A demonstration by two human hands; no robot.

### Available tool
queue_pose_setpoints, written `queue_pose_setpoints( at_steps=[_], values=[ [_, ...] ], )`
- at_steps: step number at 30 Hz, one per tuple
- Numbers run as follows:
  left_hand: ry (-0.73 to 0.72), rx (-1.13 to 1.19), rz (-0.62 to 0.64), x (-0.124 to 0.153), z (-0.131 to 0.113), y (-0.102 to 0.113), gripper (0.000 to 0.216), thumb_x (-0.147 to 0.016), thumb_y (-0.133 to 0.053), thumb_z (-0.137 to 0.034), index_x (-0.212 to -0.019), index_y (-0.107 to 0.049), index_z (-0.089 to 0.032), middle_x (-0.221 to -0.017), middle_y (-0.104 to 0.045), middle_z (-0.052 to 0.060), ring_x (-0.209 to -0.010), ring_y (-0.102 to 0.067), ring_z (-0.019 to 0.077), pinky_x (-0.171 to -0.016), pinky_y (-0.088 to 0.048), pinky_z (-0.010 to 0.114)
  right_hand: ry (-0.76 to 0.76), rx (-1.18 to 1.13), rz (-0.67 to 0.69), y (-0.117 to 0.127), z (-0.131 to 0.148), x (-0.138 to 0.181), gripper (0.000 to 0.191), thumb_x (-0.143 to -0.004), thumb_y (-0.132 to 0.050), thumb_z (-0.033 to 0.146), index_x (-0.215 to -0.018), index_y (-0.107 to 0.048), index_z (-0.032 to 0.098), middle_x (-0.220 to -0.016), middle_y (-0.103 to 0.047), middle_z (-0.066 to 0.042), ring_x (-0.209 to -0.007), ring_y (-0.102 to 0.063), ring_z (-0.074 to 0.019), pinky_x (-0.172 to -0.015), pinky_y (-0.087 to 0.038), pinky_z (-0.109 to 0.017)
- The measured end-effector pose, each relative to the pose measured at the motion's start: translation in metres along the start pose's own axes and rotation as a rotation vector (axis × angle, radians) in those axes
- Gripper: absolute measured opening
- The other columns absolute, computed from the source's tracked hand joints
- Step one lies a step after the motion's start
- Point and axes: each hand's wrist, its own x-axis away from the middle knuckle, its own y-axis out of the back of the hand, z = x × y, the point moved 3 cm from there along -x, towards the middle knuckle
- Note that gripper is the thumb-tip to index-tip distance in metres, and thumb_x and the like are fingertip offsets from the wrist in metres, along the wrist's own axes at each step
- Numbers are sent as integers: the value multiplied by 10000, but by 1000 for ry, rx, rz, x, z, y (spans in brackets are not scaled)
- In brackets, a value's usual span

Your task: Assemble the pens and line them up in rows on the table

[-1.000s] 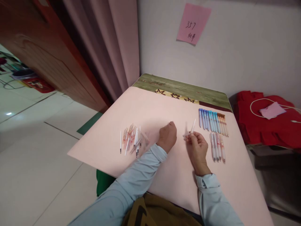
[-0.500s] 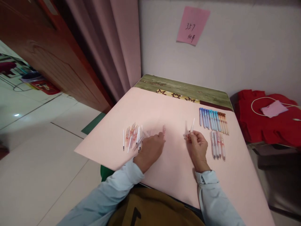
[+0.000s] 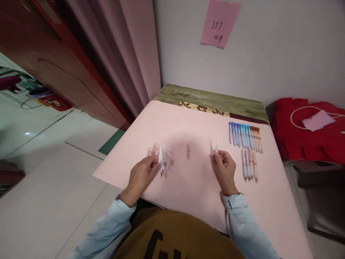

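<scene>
1. Beneath the lone pink barrel [image 3: 188, 151] spreads a pale pink sheet [image 3: 194, 201], wider than anything on it.
2. Left of the barrel, the left hand [image 3: 140, 176] has its fingers half bent at a loose pile [image 3: 161, 154]; from where I stand, I can't tell whether it grips a piece.
3. Right of the barrel, the right hand [image 3: 225, 169] is closed to a pinch, thumb and fingers on a slim white stick [image 3: 217, 143] pointing away from the person.
4. Well right of the barrel and farther from the person lies a row of blue, turquoise and brown-topped pens [image 3: 244, 136].
5. Also well right of it, slightly nearer the person, lie white and pink pens [image 3: 249, 165].
</scene>
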Motion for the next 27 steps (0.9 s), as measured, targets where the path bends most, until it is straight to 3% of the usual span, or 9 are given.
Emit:
queue_pose_setpoints(
  at_steps=[5, 9, 12, 14, 18, 23, 27],
  values=[
    [40, -121, 185, -9, -12, -7, 145, -867, -545, -348, -809, -591, -223, -886, -697, 42, -846, -641, 235, -655, -362, 303, 6, 81, 2, -1, 2, 1, 293, -838, -669, 420, -987, -639, 168, -791, -707, -41, -721, -656, -161, -672, -509, -269],
    [93, -166, 256, -13, -15, -5, 167, -874, -523, -347, -807, -604, -216, -866, -705, 66, -847, -645, 260, -632, -339, 311, 13, 147, 0, -3, 4, 1, 343, -833, -652, 466, -993, -646, 163, -791, -708, -54, -701, -645, -168, -634, -503, -270],
    [107, -102, 241, -18, -14, 4, 161, -846, -556, -349, -760, -593, -218, -758, -675, 41, -757, -624, 237, -608, -326, 302, -23, 131, 13, -5, 6, 0, 331, -840, -651, 467, -990, -645, 172, -805, -710, -55, -701, -633, -167, -637, -495, -273],
    [84, 72, 188, -25, -16, 12, 172, -829, -588, -376, -755, -594, -220, -675, -627, 8, -671, -586, 201, -603, -345, 294, -60, 67, 28, -8, 9, -2, 303, -847, -653, 453, -978, -650, 180, -818, -708, -53, -710, -622, -161, -655, -489, -276],
    [52, 704, 127, -48, -33, 22, 234, -756, -715, -420, -801, -639, -202, -709, -625, -5, -657, -568, 152, -630, -433, 267, -212, -210, 83, -21, 21, -1, 276, -848, -661, 442, -949, -678, 186, -778, -677, -33, -677, -581, -135, -648, -464, -261],
    [307, 1448, 237, -82, -76, 11, 246, -778, -745, -375, -868, -649, -167, -884, -720, 66, -764, -661, 153, -714, -545, 274, -434, -355, 258, -46, 49, 19, 307, -834, -679, 441, -978, -712, 172, -751, -659, -33, -591, -519, -105, -564, -409, -239],
    [430, 1724, 229, -100, -104, -10, 155, -819, -720, -265, -806, -642, -133, -867, -730, 80, -767, -686, 132, -769, -575, 259, -378, -251, 346, -53, 72, 36, 268, -863, -655, 427, -963, -711, 185, -744, -642, -17, -620, -523, -109, -606, -430, -245]
  ],
)
